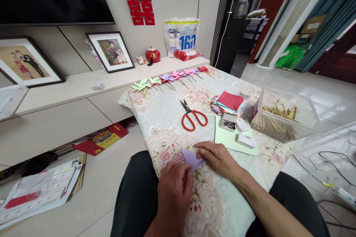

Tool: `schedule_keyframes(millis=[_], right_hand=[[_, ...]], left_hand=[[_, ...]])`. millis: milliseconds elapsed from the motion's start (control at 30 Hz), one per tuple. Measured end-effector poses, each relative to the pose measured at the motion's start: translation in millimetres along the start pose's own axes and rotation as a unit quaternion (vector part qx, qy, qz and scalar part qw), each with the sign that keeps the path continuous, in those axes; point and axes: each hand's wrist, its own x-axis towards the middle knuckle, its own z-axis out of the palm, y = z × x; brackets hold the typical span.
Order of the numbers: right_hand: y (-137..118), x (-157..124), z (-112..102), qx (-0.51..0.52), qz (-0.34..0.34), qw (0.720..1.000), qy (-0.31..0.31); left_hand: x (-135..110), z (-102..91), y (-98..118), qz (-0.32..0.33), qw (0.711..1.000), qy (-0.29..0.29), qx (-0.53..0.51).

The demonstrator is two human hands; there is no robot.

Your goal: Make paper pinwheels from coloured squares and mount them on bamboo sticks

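Observation:
A folded piece of purple paper (191, 157) lies near the front of the flowered tablecloth, between my hands. My left hand (175, 181) has its fingers curled on the paper's lower left edge. Fingers of my right hand (215, 155) press on its upper right side. Part of the paper is hidden under both hands. Beyond them lie scissors (194, 115) with red handles, blades pointing away and spread a little. To the right, a small box of pins (228, 124) stands on a light green sheet (219, 140) beside two small white boxes (246, 140).
Several paper pinwheels (167, 78) on sticks line the table's far edge. A stack of coloured paper squares (229, 102) sits right of the scissors. A clear plastic bin (303, 109) with many thin sticks stands at the right edge. Behind is a low cabinet (75, 90) with picture frames.

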Motion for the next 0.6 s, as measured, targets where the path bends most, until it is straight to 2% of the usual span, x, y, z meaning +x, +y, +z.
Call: schedule_keyframes(millis=[133,233,400,600], right_hand=[[-4,0,-4,0.005,0.014,1.0,-0.01],[-7,0,-6,-0.007,0.012,1.0,-0.009],[-6,-1,-3,-0.018,0.012,1.0,0.005],[-2,-2,5,-0.045,0.006,0.999,0.029]], left_hand=[[10,0.8,-6,-0.128,0.99,-0.052,-0.035],[19,1.2,-8,-0.191,0.977,-0.086,-0.041],[30,3.1,-7,-0.203,0.973,-0.111,-0.002],[32,6.8,-10,-0.213,0.971,-0.103,0.032]])
